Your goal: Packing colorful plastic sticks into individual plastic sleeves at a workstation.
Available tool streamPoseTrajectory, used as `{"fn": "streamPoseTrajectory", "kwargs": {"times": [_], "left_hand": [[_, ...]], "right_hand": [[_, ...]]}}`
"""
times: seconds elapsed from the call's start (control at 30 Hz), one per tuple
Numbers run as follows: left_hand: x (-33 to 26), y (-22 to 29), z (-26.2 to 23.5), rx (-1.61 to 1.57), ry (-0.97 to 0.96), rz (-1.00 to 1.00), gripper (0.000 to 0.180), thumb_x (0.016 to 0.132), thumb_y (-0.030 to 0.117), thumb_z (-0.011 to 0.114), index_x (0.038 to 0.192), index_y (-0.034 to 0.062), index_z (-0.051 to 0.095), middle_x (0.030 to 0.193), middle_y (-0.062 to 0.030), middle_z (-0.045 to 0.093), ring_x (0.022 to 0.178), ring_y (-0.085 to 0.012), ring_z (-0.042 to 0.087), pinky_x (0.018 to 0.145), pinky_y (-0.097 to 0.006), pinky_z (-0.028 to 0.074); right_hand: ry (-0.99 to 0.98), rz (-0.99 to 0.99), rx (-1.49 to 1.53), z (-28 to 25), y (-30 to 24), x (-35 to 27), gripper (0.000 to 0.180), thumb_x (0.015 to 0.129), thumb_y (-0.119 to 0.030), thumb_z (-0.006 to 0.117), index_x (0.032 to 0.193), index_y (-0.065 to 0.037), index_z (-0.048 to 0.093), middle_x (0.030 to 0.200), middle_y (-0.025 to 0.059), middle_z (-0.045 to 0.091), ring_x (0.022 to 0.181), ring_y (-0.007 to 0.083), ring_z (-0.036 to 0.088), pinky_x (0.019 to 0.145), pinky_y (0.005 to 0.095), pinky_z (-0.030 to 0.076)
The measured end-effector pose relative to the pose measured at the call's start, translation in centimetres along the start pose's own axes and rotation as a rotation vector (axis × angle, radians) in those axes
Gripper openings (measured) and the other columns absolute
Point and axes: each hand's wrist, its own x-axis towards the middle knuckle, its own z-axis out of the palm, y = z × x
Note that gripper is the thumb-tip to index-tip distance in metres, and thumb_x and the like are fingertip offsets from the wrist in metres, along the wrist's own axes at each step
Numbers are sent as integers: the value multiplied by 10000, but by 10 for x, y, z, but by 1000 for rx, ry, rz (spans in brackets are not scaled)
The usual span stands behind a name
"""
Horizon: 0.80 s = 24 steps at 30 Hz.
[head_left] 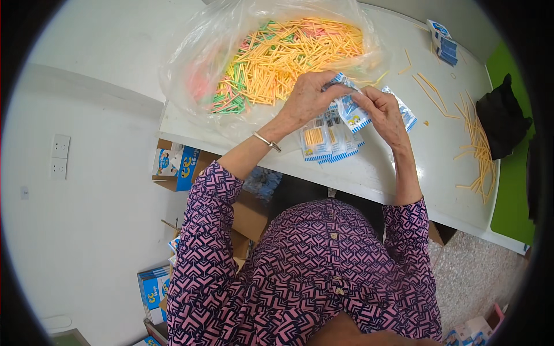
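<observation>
While the left hand (311,99), fingers curled, pinches the upper part of a small blue-and-white plastic packet (353,117), the right hand (384,114), also mostly closed, grips its right side between thumb and fingers. Packet sits over or against overlapping clear, blue-edged plastic packets (334,144) on the white tabletop (441,164). Labels: striped blue borders, yellow cartoon figure, dark barcode-like bars; lettering too small to read.

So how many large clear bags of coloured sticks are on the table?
1: the clear bag, at the far side of the table, beyond the left hand; no others show.
</observation>
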Motion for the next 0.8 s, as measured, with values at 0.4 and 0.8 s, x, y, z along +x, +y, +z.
{"fn": "streamPoseTrajectory", "kwargs": {"times": [0.4,0.8], "left_hand": [[-17,-100,-114,852,259,-304,368,803,365,628,791,-3,625,810,-120,612,724,-241,586,683,-363,467],[-10,-121,-74,1102,300,-358,378,784,296,534,931,-46,604,1043,-196,549,979,-361,488,814,-502,387]], "right_hand": [[108,-88,115,0,-11,-5,243,913,-196,554,769,-4,595,631,-67,451,594,21,361,531,189,286],[102,-110,86,4,-7,-2,235,905,-188,565,752,-10,584,626,-58,449,588,24,362,522,200,291]]}}
